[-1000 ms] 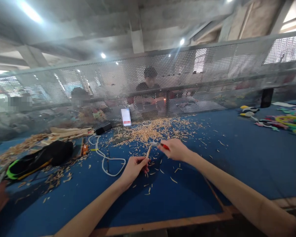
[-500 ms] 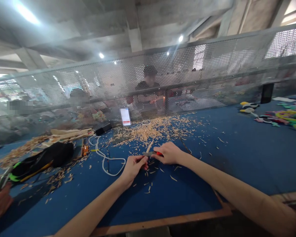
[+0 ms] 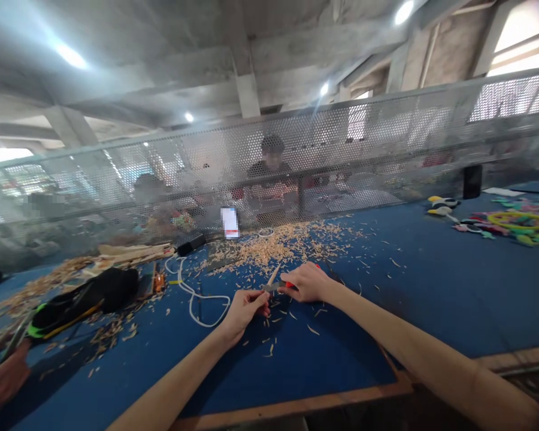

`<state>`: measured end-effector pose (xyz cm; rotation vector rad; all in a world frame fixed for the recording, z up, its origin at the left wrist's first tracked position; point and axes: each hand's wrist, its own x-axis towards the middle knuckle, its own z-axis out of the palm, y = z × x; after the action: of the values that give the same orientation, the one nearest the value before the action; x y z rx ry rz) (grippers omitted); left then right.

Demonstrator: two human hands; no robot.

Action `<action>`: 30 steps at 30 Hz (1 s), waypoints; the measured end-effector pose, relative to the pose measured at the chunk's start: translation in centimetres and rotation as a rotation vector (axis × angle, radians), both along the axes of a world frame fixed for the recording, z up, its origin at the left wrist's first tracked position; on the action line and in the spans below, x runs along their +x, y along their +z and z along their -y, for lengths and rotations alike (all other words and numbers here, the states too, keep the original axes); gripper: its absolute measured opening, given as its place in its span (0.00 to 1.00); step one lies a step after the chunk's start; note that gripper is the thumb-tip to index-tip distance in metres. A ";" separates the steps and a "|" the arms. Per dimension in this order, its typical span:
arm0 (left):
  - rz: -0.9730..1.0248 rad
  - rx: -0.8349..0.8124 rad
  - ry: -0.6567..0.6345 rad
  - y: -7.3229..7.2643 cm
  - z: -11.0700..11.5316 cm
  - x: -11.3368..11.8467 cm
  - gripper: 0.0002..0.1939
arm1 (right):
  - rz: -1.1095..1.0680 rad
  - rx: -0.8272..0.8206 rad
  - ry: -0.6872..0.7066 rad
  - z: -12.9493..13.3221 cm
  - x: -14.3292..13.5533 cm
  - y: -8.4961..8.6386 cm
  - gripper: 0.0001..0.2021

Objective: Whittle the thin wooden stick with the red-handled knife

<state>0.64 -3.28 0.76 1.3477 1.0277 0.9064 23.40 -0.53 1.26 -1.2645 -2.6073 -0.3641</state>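
My left hand (image 3: 246,310) is closed, its thumb and fingers pinching the near end of a pale, pointed wooden stick (image 3: 274,274) that slants up and away. My right hand (image 3: 309,281) wraps round the red handle of a knife (image 3: 275,287). The knife's grey blade lies across the stick, close to my left fingertips. Both hands are just above the blue tabletop (image 3: 323,353), with curled wood shavings (image 3: 278,242) in front of them and a few loose ones below. My fingers hide part of the stick's lower end.
A white cable (image 3: 192,305), a black pouch (image 3: 90,299) and wood strips (image 3: 135,251) lie to the left. Another person's hand (image 3: 6,377) holds a tool at far left. A phone (image 3: 230,223) leans against the perforated screen (image 3: 197,161). Colourful pieces (image 3: 521,222) lie far right.
The camera has tilted up slightly, so the scene sits lower in the picture. Both hands keep their grips; the knife stays across the stick with only a slight shift.
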 end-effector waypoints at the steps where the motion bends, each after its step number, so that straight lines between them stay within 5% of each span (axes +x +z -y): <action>1: 0.002 0.000 0.001 -0.1 -0.1 0.0 0.29 | 0.003 0.002 -0.004 0.0 0.0 0.0 0.24; 14: 0.027 -0.055 0.047 -0.8 -0.7 -0.2 0.31 | -0.008 0.017 -0.046 -0.6 -0.1 -0.5 0.26; 20: 0.031 -0.061 0.020 -0.8 -0.1 -0.5 0.30 | -0.172 0.037 -0.542 -3.1 6.2 0.1 0.23; 22: 0.039 -0.047 0.035 -0.7 -0.1 -0.4 0.30 | -0.254 0.031 -0.607 -3.4 7.2 0.3 0.22; 30: 0.055 -0.032 0.045 -0.4 -0.4 -0.1 0.32 | -0.391 -0.101 -0.077 0.5 -0.6 0.0 0.18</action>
<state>0.50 -2.93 0.39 1.2705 1.0296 0.9516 22.82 -1.05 1.22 -1.3177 -2.2740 0.0073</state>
